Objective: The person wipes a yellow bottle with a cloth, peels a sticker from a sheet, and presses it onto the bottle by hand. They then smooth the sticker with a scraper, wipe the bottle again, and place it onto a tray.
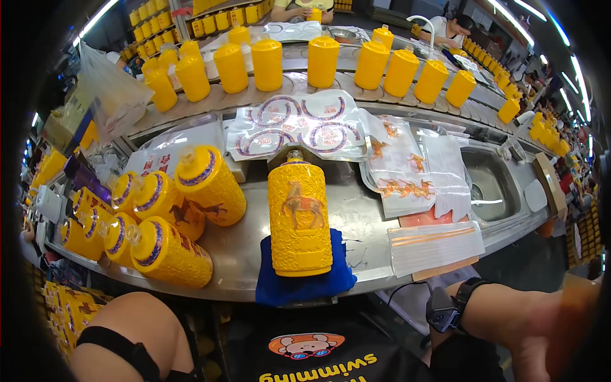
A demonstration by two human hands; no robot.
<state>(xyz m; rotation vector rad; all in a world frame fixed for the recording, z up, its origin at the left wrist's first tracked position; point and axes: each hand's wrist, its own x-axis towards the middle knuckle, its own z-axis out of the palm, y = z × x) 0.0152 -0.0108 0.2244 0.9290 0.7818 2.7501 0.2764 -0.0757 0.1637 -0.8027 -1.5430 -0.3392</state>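
Observation:
A yellow embossed bottle (pixel 298 219) with a horse picture on its front lies tilted on a dark blue cloth (pixel 344 270) at the middle of the steel bench. Neither hand touches it. At the lower left my bent left arm (pixel 137 318) shows, crossed by a black strap; the hand itself is out of sight. My right hand (pixel 538 337) is at the lower right edge, off the bench, with a black device strapped at the wrist. It is blurred and its fingers cannot be made out. A blurred orange-brown patch (pixel 580 318) shows beside it.
Several yellow bottles (pixel 172 251) lean at the bench's left. Decal sheets (pixel 296 124) and horse decals (pixel 404 188) lie behind and right, near a striped strip sheet (pixel 436 245). A sink (pixel 490 184) is farther right. Yellow bottles line a conveyor (pixel 347 86); people work beyond.

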